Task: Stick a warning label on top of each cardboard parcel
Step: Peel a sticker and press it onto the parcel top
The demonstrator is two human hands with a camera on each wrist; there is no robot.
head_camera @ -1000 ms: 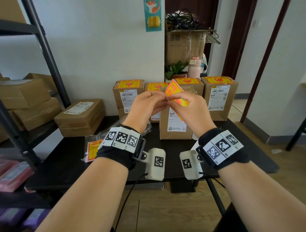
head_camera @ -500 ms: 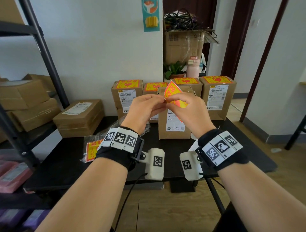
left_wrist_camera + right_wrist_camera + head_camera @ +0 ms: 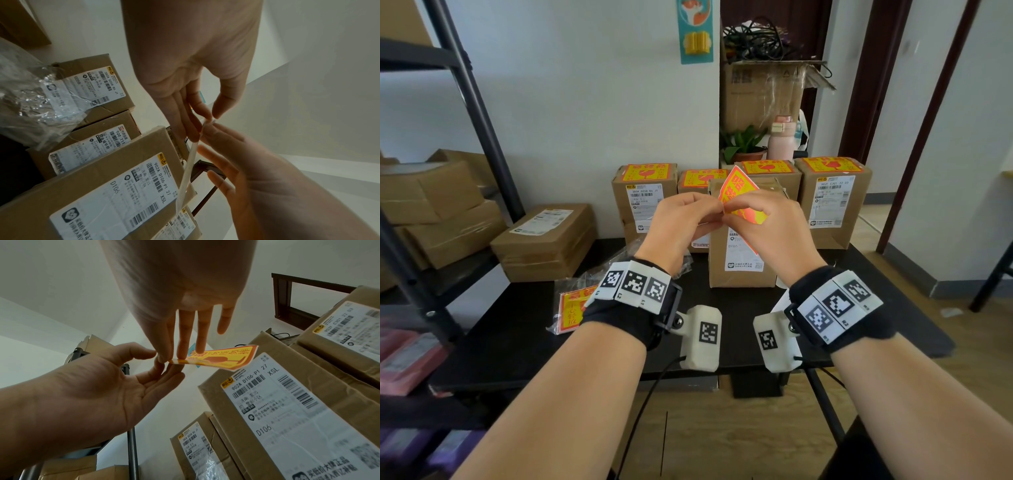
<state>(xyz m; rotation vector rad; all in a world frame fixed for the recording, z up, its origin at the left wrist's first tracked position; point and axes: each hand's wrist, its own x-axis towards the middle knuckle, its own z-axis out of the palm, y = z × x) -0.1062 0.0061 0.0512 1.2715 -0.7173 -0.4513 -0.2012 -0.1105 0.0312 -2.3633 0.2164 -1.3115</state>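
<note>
Both hands hold one red-and-yellow warning label (image 3: pixel 738 192) in the air in front of the nearest cardboard parcel (image 3: pixel 739 270), whose top is bare. My left hand (image 3: pixel 709 212) pinches the label's left corner between thumb and fingertips. My right hand (image 3: pixel 743 209) holds the same label beside it, its fingers (image 3: pixel 186 337) lying along the printed face (image 3: pixel 222 358). The left wrist view shows the label (image 3: pixel 190 162) edge-on between the two hands. Behind stand several parcels that carry labels on top, such as the left one (image 3: pixel 643 192) and the right one (image 3: pixel 832 195).
A plastic bag of spare labels (image 3: pixel 571 308) lies on the black table (image 3: pixel 517 335) at the left. Flat cartons (image 3: pixel 544 240) sit left of the parcels, beside a metal shelf rack (image 3: pixel 476 113). A big open box (image 3: pixel 763 96), a plant and a pink bottle (image 3: pixel 782 144) stand behind.
Both hands have stayed together at the label's corner, fingers working at it. The label's tilt has barely shifted.
</note>
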